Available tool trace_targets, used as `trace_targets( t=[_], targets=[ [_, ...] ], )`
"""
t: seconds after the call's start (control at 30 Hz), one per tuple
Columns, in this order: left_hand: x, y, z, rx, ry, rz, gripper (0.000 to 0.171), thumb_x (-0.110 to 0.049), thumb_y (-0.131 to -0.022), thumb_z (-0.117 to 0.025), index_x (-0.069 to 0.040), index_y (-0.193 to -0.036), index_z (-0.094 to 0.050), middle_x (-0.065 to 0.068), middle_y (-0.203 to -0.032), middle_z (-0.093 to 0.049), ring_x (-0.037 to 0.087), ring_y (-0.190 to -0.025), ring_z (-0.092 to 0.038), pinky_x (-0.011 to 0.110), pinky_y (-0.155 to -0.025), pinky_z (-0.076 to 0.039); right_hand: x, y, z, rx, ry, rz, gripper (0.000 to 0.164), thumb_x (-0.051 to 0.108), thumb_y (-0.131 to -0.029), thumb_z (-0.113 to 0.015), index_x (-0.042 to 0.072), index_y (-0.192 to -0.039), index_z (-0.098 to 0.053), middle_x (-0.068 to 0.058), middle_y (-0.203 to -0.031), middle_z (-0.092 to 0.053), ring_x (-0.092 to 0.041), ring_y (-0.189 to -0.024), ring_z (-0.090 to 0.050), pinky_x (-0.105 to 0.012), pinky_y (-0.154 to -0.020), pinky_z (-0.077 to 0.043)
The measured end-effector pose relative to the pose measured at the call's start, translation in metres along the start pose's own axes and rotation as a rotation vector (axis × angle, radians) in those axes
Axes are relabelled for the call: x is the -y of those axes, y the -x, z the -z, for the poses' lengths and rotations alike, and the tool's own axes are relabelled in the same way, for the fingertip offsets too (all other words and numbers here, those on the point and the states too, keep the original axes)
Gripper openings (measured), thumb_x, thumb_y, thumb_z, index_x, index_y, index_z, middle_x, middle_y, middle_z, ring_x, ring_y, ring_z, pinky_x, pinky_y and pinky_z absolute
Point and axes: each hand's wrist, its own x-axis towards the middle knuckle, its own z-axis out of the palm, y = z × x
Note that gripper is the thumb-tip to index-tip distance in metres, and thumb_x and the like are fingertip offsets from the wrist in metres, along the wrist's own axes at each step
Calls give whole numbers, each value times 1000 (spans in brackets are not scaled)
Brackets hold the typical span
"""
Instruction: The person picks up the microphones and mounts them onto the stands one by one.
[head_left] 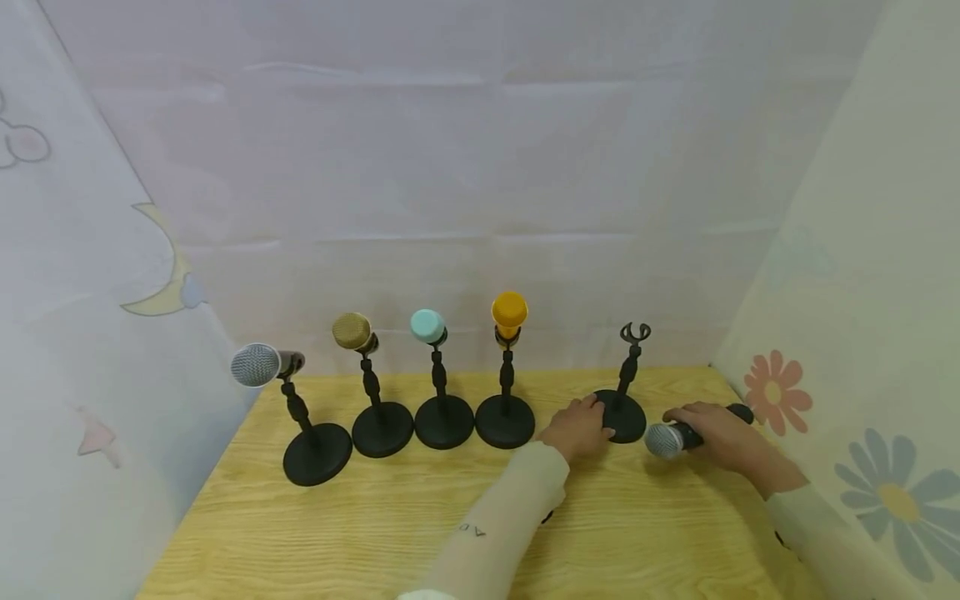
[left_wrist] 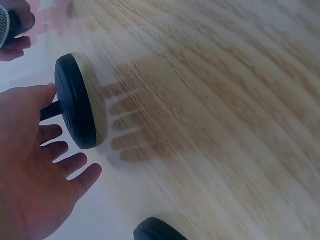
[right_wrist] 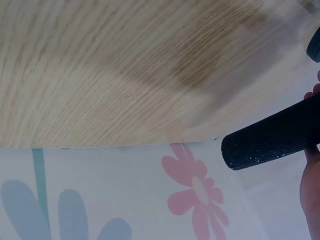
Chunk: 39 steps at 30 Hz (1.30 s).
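My right hand grips a black microphone with a silver mesh head, held above the table's right side. Its dark textured handle fills the right of the right wrist view, with part of the hand behind it. Just left of it stands a short black microphone stand with a round base and a bare clip on top. Beside that base is my left hand; in the left wrist view its fingers are spread loosely, with the thumb at the edge of the base. Whether the thumb presses it I cannot tell.
Several more stands line the back of the wooden table. They carry a silver microphone, a gold one, a light-blue-topped one and an orange one. Printed cloth walls close off the back and sides.
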Motion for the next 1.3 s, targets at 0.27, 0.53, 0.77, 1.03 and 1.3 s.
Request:
trace_targets(
  t=[0.27,0.53,0.77,1.03,1.3],
  targets=[
    [-7,-11,-2,-15,-24,37,60,-55,-102,-50,-28,-155,-42,-11,-163,-31,12,-148,-34,32,-111,-43,-3,-3,3,-132,25,83,61,4,-52,-99,19,-102,-66,5,-90,-68,-17,-79,-64,-40,-67,-55],
    [-8,-17,-18,-23,-89,55,66,-60,-102,-44,-29,-159,-34,-12,-164,-28,13,-149,-32,33,-110,-44,3,-1,3,-131,44,56,62,8,-50,-100,19,-102,-66,4,-89,-66,-19,-78,-65,-42,-67,-55],
    [-12,-17,-15,-22,-106,67,67,-63,-102,-36,-31,-160,-30,-13,-166,-25,12,-149,-31,34,-111,-43,2,3,6,-80,47,14,61,10,-54,-99,22,-104,-66,6,-91,-67,-18,-81,-65,-41,-69,-55],
    [-16,-24,-25,-38,-46,159,71,-68,-100,-37,-32,-160,-29,-16,-163,-29,11,-148,-32,36,-112,-40,5,0,6,-87,33,38,63,11,-52,-100,23,-103,-65,7,-91,-66,-17,-81,-65,-41,-69,-55],
    [-17,-31,-29,-44,-85,142,73,-68,-99,-38,-30,-160,-30,-15,-164,-27,8,-150,-28,34,-114,-39,4,-1,11,-111,62,37,62,11,-52,-100,23,-102,-65,8,-90,-66,-17,-79,-64,-40,-67,-54]
  ],
)
